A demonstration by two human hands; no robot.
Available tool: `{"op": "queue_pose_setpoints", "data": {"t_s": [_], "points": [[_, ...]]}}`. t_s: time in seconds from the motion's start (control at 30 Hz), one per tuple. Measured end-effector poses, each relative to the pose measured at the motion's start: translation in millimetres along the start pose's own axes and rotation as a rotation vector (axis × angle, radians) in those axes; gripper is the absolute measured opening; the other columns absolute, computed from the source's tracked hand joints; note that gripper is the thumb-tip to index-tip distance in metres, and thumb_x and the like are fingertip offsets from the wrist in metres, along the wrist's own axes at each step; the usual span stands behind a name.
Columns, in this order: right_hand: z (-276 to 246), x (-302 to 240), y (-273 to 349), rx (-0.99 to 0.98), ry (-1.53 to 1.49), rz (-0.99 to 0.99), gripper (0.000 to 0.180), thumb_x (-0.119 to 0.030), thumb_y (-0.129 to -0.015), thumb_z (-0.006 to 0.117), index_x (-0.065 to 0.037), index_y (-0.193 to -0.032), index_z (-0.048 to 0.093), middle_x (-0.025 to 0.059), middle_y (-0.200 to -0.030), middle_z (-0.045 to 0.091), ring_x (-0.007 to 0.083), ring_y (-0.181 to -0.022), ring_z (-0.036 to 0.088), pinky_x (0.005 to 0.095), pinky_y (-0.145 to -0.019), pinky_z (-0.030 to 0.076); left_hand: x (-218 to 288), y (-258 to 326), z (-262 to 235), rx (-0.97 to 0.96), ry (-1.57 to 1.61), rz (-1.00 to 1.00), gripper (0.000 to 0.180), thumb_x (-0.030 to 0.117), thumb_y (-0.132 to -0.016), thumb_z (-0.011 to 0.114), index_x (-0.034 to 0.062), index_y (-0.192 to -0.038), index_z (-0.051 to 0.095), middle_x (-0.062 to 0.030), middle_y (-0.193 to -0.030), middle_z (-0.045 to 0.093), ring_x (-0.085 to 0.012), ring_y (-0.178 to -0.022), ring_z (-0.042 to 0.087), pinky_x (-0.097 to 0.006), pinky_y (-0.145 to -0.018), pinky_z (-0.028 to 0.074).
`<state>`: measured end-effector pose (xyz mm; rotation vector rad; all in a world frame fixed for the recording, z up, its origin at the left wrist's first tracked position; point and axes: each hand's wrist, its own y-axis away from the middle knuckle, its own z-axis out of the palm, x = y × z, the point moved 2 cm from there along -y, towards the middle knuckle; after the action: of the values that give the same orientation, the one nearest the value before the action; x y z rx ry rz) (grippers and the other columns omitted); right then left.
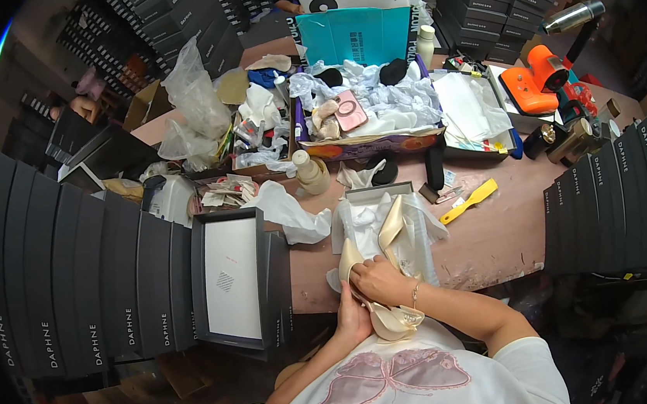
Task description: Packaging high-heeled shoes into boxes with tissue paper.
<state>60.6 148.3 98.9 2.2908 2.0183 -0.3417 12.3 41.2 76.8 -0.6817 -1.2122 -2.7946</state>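
Observation:
A cream pointed-toe shoe (350, 255) is held close in front of me, its toe pointing away and its pearl-trimmed heel end near my shirt. My left hand (353, 317) grips it from the left side, fingers wrapped underneath. Bent over its opening, my right hand (382, 280) presses against the shoe, with the fingertips partly hidden inside. The matching cream shoe (392, 222) lies just beyond, over an open shoebox (377, 191) lined with white tissue paper (422, 224).
Dark shoeboxes stand in a row at left (124, 276) and a stack at right (611, 198). An open box lid (200, 284) is left of the work spot. A yellow-handled brush (470, 202), cream bottle (310, 172), paper-filled carton (373, 147) and orange device (534, 80) are on the table.

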Motion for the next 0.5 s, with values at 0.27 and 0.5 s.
{"op": "queue_pose_setpoints", "data": {"t_s": [0.27,0.5], "points": [[18.2,12.3,14.6,0.043,-0.072,-0.051,0.014,-0.021,-0.077,0.060,-0.008,-0.080,0.057,0.0058,-0.073,0.060,0.0212,-0.061,0.062,0.0340,-0.060,0.045,2.6,-0.5,-2.0,0.001,0.052,-0.023,0.065,0.061,-0.094,0.032,0.0113,-0.137,0.036,-0.0107,-0.135,0.044,-0.0263,-0.119,0.046,-0.043,-0.099,0.038],[-31.6,40.3,32.7,0.168,-0.206,0.373,0.020,-0.020,-0.080,0.062,-0.001,-0.084,0.057,0.0146,-0.076,0.062,0.0302,-0.070,0.064,0.0402,-0.063,0.050,14.4,-11.2,-27.5,0.167,0.052,0.025,0.076,0.072,-0.089,0.031,0.0111,-0.135,0.037,-0.0100,-0.117,0.048,-0.0260,-0.096,0.051,-0.046,-0.079,0.047]]}}
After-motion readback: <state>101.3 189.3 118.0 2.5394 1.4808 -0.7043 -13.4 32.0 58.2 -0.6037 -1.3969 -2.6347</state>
